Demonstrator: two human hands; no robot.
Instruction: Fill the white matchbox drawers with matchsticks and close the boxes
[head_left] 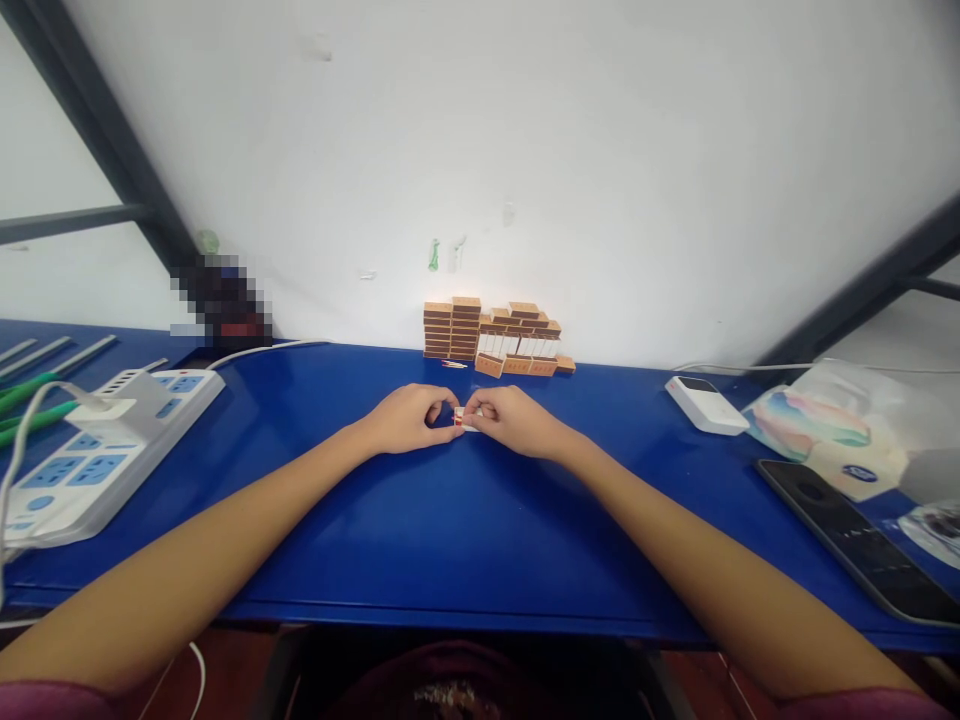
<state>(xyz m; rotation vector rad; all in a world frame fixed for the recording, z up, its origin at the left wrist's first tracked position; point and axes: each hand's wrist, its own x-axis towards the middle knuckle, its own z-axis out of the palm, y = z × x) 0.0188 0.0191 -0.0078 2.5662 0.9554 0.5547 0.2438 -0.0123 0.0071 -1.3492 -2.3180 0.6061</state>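
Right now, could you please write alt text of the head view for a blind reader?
Both hands, left hand and right hand, pinch a small white box between them over a blue table. Stacked matchboxes line the white wall; a power strip lies left, a phone right.

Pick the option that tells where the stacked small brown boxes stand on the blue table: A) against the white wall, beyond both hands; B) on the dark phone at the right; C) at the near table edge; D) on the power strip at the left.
A: the stacked small brown boxes stand at the wall, beyond the left hand and right hand, which together pinch a small white box.
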